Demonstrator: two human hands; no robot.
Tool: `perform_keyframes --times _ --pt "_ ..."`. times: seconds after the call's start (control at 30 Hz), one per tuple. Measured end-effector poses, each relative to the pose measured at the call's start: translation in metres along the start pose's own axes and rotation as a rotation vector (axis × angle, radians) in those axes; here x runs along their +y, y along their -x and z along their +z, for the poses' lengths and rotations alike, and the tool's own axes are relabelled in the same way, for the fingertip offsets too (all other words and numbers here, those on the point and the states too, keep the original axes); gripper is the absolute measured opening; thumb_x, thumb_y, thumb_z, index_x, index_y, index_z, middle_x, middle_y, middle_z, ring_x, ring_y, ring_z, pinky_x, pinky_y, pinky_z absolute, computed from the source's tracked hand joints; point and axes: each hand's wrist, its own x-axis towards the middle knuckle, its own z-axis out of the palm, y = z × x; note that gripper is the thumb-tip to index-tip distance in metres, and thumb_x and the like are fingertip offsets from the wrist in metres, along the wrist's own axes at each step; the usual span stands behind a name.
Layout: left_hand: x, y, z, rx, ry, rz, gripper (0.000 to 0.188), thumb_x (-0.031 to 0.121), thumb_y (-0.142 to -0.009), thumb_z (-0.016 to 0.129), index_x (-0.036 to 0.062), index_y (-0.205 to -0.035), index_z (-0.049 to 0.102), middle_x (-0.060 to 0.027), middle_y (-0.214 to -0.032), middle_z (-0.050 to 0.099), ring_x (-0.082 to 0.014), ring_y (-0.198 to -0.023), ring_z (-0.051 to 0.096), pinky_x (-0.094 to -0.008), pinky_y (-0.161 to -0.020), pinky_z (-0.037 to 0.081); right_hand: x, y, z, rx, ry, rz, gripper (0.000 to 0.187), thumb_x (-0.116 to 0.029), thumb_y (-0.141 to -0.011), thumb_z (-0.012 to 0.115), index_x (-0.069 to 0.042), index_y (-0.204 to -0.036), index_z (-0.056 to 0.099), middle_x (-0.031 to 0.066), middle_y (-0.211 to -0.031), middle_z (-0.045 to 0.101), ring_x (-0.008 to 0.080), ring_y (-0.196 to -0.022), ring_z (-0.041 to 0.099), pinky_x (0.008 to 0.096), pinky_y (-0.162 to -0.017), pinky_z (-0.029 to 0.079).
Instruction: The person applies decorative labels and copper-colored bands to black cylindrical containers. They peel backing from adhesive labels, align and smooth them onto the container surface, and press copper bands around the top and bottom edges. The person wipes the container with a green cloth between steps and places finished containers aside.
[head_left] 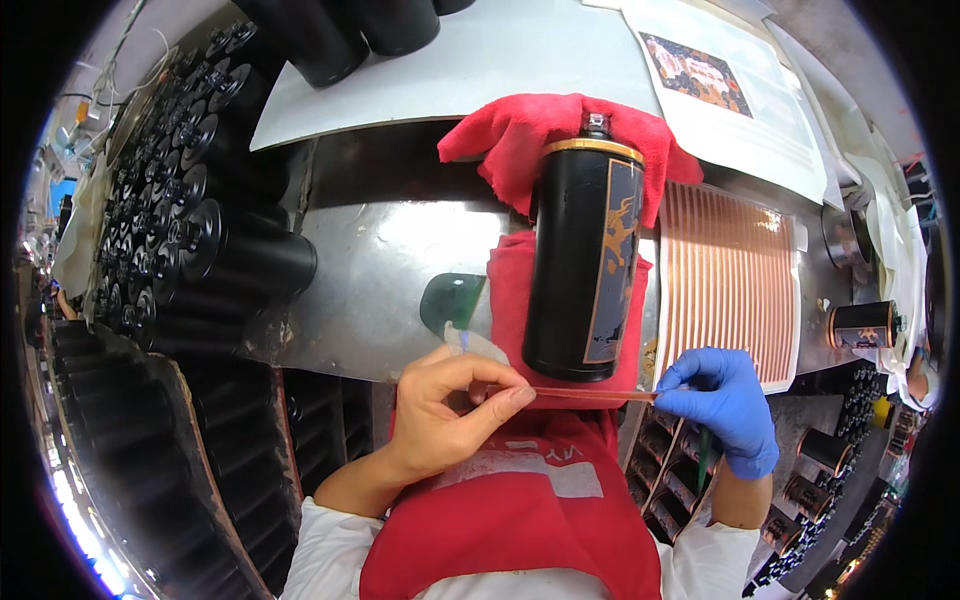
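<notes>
A thin copper-coloured strip [590, 394] is stretched level between my hands. My bare left hand [440, 410] pinches one end between thumb and finger. At the other end, my right hand [722, 405], in a blue glove, also pinches it. Just beyond the strip lies a black bottle [562, 265] with a gold band near its neck and a dark label with gold figures. Red cloth [508, 280] is under the bottle, and more is bunched behind its neck. A narrow green piece [704, 458] hangs below my gloved hand; how it is held is hidden.
A sheet of copper strips [725, 285] lies right of the bottle. On the metal table [385, 250] rests a green flat piece [452, 300]. Many black bottles [250, 245] are stacked at left. A printed sheet [735, 120] lies at the back right; labelled bottles [862, 326] stand farther right.
</notes>
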Motion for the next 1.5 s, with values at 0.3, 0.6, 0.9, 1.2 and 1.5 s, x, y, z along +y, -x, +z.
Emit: perform_keyframes --times 0.3,0.6,0.9,1.2,1.5 --pt "-0.005 -0.012 0.020 0.090 -0.006 -0.009 0.008 0.005 -0.072 0.073 0.0046 -0.072 0.065 -0.0005 -0.065 0.059 -0.0078 -0.057 0.045 -0.0216 -0.052 0.036 0.027 -0.018 -0.022 0.034 -0.073 0.048 0.010 -0.006 -0.071 0.071 -0.002 -0.078 0.065 -0.0017 -0.071 0.061 0.0020 -0.061 0.052 0.0159 -0.054 0.040" --pt "-0.011 -0.010 0.017 0.040 0.009 -0.037 0.016 0.000 -0.074 0.071 0.0004 -0.083 0.057 -0.0030 -0.081 0.053 -0.0075 -0.071 0.046 -0.0208 -0.065 0.037 0.036 -0.022 -0.031 0.043 -0.090 0.054 0.010 -0.006 -0.071 0.071 -0.002 -0.077 0.065 -0.0022 -0.070 0.060 0.0014 -0.059 0.049 0.0154 -0.052 0.037" --pt "-0.024 -0.015 0.029 0.067 0.230 -0.025 0.029 0.005 -0.073 0.075 0.0057 -0.084 0.048 -0.0016 -0.084 0.045 -0.0092 -0.077 0.043 -0.0209 -0.069 0.036 0.036 -0.024 -0.030 0.037 -0.106 0.057 0.011 -0.006 -0.072 0.070 0.000 -0.079 0.064 0.0017 -0.070 0.062 0.0051 -0.062 0.057 0.0167 -0.056 0.043" --pt "-0.030 -0.016 0.027 0.086 0.442 -0.089 0.032 0.006 -0.073 0.076 0.0052 -0.090 0.049 -0.0023 -0.088 0.047 -0.0105 -0.080 0.046 -0.0232 -0.074 0.039 0.047 -0.037 -0.033 0.040 -0.072 0.035 0.012 -0.008 -0.074 0.070 0.000 -0.080 0.064 0.0025 -0.068 0.062 0.0061 -0.058 0.058 0.0161 -0.047 0.040" --pt "0.001 -0.045 0.055 -0.052 -0.813 0.586 0.043 0.009 -0.075 0.063 0.0077 -0.118 0.060 -0.0232 -0.125 0.047 -0.0408 -0.118 0.041 -0.0557 -0.094 0.034 0.045 -0.039 -0.030 0.038 -0.070 0.042 0.013 -0.009 -0.075 0.071 0.001 -0.081 0.065 0.0026 -0.067 0.062 0.0045 -0.059 0.058 0.0159 -0.048 0.040"
